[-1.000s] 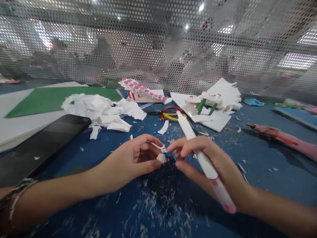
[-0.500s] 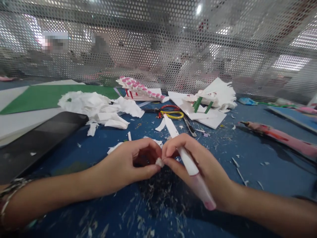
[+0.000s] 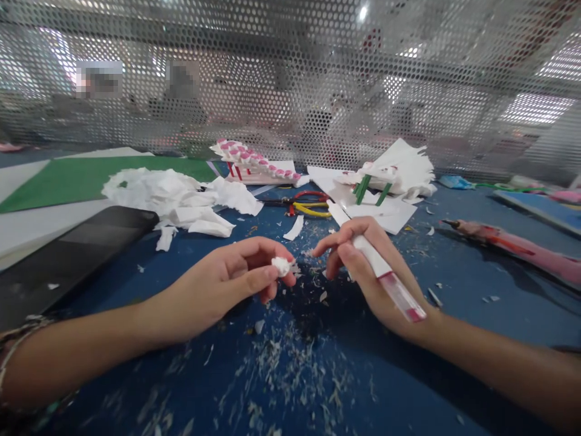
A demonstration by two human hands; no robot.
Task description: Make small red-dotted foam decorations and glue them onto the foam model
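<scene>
Between thumb and fingertips, my left hand (image 3: 236,272) pinches a small crumpled white piece (image 3: 282,266), which looks like paper. A short gap to the right, my right hand (image 3: 372,272) has a white pen-like tool (image 3: 373,257) tucked against the palm under the thumb. The tool's rear end is clear with pink in it, and its front part runs behind the fingers. The index finger of that hand points toward the white piece without touching it. White shreds (image 3: 295,363) lie scattered over the blue table below both hands.
A black phone (image 3: 82,257) and crumpled white paper (image 3: 158,197) lie left. Behind are scissors with red and yellow handles (image 3: 313,206), a pink-dotted paper model (image 3: 254,163) and a model with green legs (image 3: 374,188). A pink tool with a dark tip (image 3: 512,242) lies right.
The hands met at the white piece half a second ago and are now apart. My left hand has turned, showing the piece's ruffled side; my right hand has moved right with the pen-like tool.
</scene>
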